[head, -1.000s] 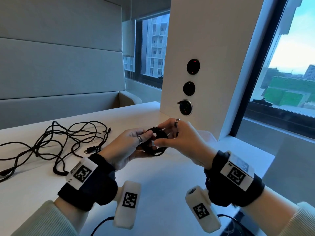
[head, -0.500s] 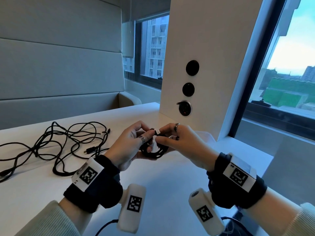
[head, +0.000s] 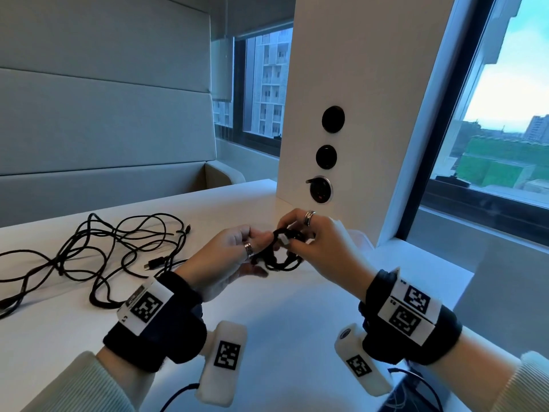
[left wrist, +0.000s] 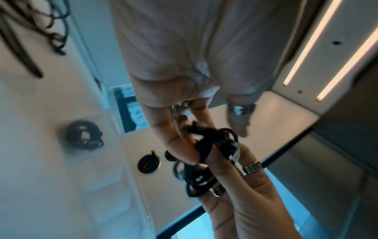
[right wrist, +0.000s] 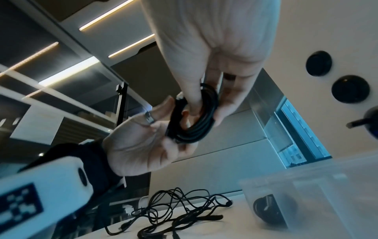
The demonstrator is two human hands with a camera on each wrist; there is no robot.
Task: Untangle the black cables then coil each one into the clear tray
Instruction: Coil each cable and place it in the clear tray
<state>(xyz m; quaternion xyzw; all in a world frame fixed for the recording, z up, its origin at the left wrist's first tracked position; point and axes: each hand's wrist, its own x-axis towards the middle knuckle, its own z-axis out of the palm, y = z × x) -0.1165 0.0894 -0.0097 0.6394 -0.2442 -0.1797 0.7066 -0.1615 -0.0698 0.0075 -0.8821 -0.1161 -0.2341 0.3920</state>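
Observation:
A small coil of black cable (head: 279, 254) with a white tag hangs above the table between both hands. My left hand (head: 255, 243) holds its left side, thumb on top and fingers beneath. My right hand (head: 294, 236) pinches its top by the tag. The right wrist view shows the right hand's thumb through the coil (right wrist: 196, 126), which rests on the left hand's fingers (right wrist: 180, 145). The clear tray (right wrist: 327, 186), mostly hidden behind my right hand in the head view, holds one coiled cable (right wrist: 266, 208). A loose tangle of black cables (head: 104, 251) lies on the table at the left.
A white pillar (head: 341, 84) with round black sockets (head: 332, 118) stands just behind the hands. A window (head: 490, 129) lies to its right. The white table (head: 282, 316) runs under the hands. A padded bench back (head: 104, 114) is at the far left.
Both hands have stayed on the coil at about the same place. The fingers have shifted round it, and its white tag now shows on top under the right hand's fingers.

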